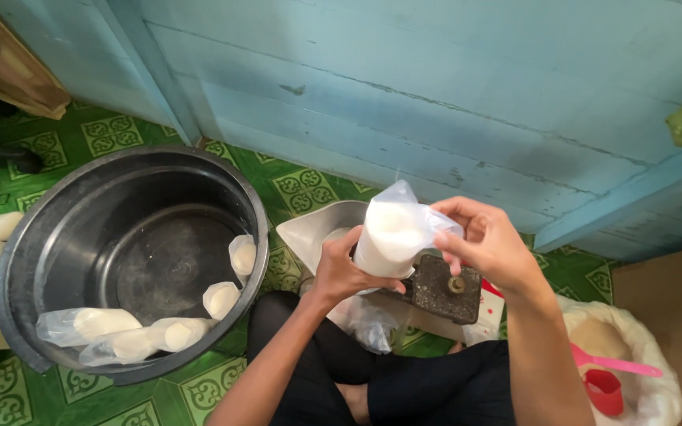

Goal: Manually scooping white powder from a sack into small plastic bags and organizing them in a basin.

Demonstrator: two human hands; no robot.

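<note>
white powder filled the plastic bag (392, 237) clasped by the left hand (342, 268); just beside it, the right hand (489, 241) pinched the bag's top.

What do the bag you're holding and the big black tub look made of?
Bag: thin clear plastic film, glossy and crinkled at the top, with white powder showing through. Tub: probably moulded plastic, though metal can't be ruled out; dark, smooth, with a dull sheen and a rolled rim.
</note>
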